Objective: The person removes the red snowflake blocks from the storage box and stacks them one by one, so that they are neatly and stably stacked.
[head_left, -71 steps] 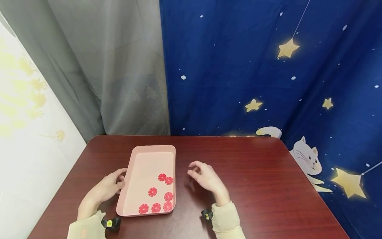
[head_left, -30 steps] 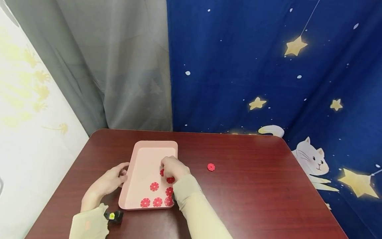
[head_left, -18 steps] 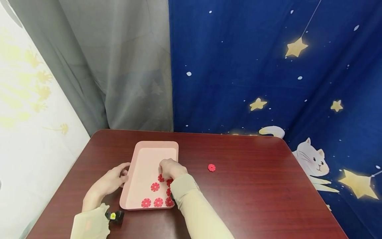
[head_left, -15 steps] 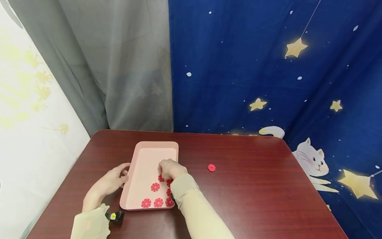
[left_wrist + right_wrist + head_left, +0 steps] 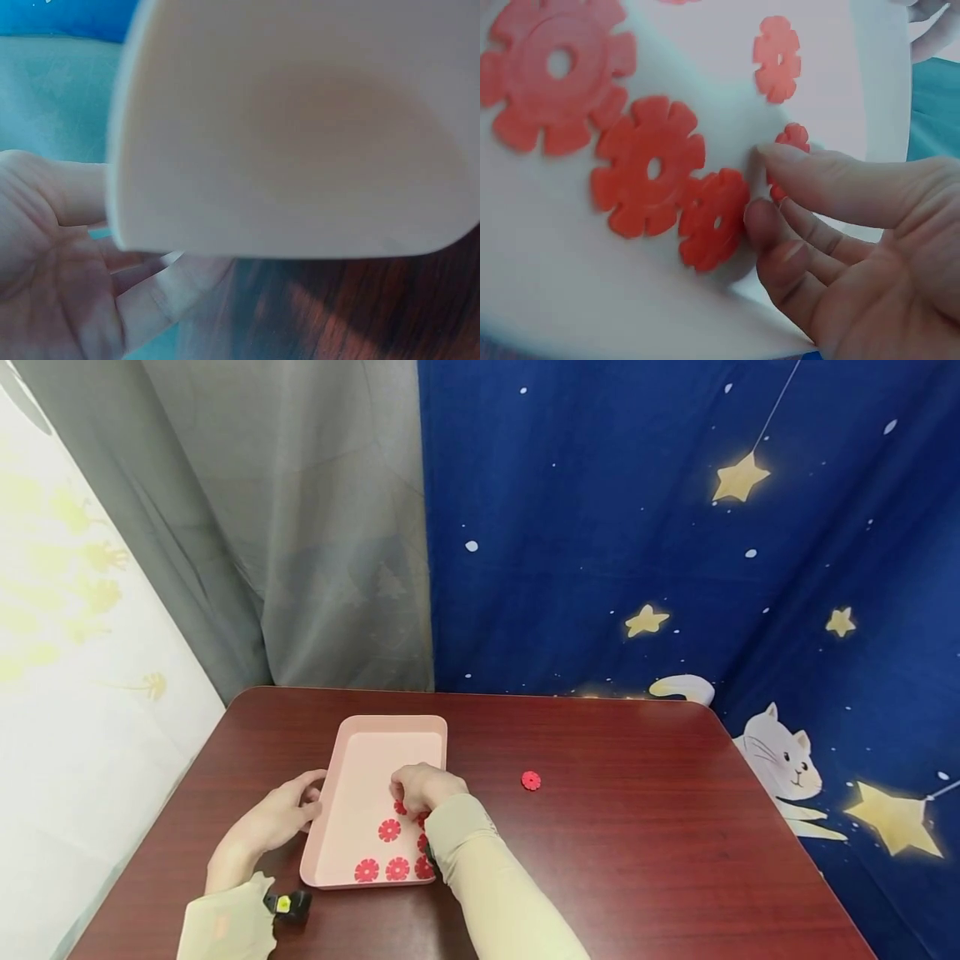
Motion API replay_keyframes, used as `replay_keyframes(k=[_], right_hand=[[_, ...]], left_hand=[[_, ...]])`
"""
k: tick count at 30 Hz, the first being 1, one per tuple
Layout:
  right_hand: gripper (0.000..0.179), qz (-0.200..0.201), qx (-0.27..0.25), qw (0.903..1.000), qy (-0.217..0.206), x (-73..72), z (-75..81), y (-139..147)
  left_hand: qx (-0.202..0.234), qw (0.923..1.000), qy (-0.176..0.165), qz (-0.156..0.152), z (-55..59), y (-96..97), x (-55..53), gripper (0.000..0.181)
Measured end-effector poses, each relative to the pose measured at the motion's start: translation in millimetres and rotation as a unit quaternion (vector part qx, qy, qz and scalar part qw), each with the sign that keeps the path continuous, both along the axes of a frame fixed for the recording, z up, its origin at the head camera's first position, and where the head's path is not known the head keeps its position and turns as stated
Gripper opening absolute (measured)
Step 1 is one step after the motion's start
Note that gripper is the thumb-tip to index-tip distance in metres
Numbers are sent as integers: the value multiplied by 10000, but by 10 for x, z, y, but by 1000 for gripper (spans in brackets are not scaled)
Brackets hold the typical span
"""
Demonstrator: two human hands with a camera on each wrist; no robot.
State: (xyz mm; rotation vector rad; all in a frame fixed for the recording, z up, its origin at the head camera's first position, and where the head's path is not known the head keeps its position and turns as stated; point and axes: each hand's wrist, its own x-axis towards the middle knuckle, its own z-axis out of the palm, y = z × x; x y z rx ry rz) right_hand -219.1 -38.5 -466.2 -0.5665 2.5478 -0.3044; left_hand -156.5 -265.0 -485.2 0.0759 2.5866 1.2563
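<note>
A pink tray [image 5: 360, 756] holds several red flower-shaped discs, also seen close up in the right wrist view. My right hand [image 5: 423, 787] is inside it, thumb and fingers bent and a little apart. In the right wrist view the thumb of that hand [image 5: 847, 195] crosses in front of one notched disc [image 5: 793, 136]; whether the fingers touch it is not clear. Another disc [image 5: 716, 217] lies left of the fingertips. My left hand [image 5: 279, 814] rests against the tray's left side, fingers loosely bent; in the left wrist view the fingers [image 5: 169, 292] meet its wall.
One red disc [image 5: 531, 780] lies on the dark red table [image 5: 637, 827], right of the tray. A black wrist camera [image 5: 291, 906] sits at the left cuff. Grey and blue star-patterned curtains hang behind the table's far edge.
My right hand has gone from beside the tray into it, then edged left. The nearest disc has shifted slightly left. A disc now seen on the table was not visible at first. Left hand stays.
</note>
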Motion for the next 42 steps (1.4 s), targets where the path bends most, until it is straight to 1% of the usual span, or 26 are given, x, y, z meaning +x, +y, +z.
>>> replay_keyframes(k=[5,9,12,19,24,31,36,39,41,42], right_hand=[[32,-129,-53,9999,43,-1,-12,-20],[26,-90,-32,9999,102,-8,-44,-35],[25,-81,-60,9999,124,-11,-70,-38],[34,-252,-461,9985,161,-5,-116,-16],[29,-174,-532,9981,242,-9,-150,-3],[32,-80,-718,9972,205,-24,-168,3],[32,-105,-814,9965,138,-15,-155,17],[30,-140,-1060,9943,31,-22,-177,41],[28,-188,-1357,9906,-55,-29,-199,67],[27,-242,-1578,9871,-144,-28,-205,81]], left_hand=[[-7,10000,-7,24,0,-6,4,51],[-18,10000,-26,41,-3,-11,5,52],[-35,10000,-10,30,-9,-12,3,52],[-77,10000,17,11,-4,-16,-7,52],[-42,10000,-26,40,2,-15,0,51],[-25,10000,-21,18,8,-11,-6,52],[-4,10000,8,21,9,-12,-13,52],[47,10000,25,9,13,-11,-7,52],[59,10000,16,12,13,-7,-3,51],[66,10000,12,22,15,-3,0,51]])
